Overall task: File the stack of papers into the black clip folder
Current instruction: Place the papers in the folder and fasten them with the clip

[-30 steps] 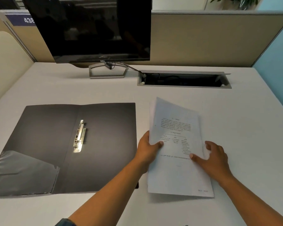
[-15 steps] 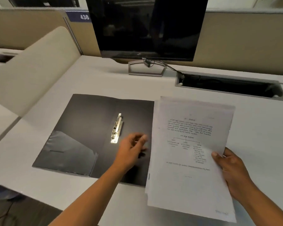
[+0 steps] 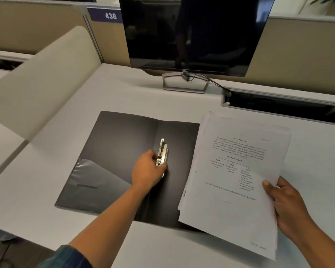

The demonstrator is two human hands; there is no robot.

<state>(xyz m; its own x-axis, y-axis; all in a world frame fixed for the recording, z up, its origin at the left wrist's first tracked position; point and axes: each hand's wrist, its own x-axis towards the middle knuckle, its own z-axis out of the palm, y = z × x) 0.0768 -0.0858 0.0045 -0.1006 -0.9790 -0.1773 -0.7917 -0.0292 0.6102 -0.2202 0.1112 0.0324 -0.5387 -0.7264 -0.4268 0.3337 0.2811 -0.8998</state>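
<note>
The black clip folder (image 3: pixel 120 151) lies open on the white desk, a clear pocket on its left flap. Its silver metal clip (image 3: pixel 162 151) runs along the spine. My left hand (image 3: pixel 147 171) grips the near end of the clip, fingers and thumb pinched around it. My right hand (image 3: pixel 286 206) holds the stack of printed papers (image 3: pixel 234 190) by its right edge. The stack is lifted and tilted, and its left side overlaps the folder's right flap.
A dark monitor (image 3: pixel 193 33) on a silver stand sits at the back of the desk (image 3: pixel 124 93). An open cable tray (image 3: pixel 278 105) is recessed at the back right. A beige divider (image 3: pixel 43 78) borders the desk on the left.
My left hand let go of the papers and moved left onto the folder's clip. My right hand lifted the stack off the desk. The view shifted left.
</note>
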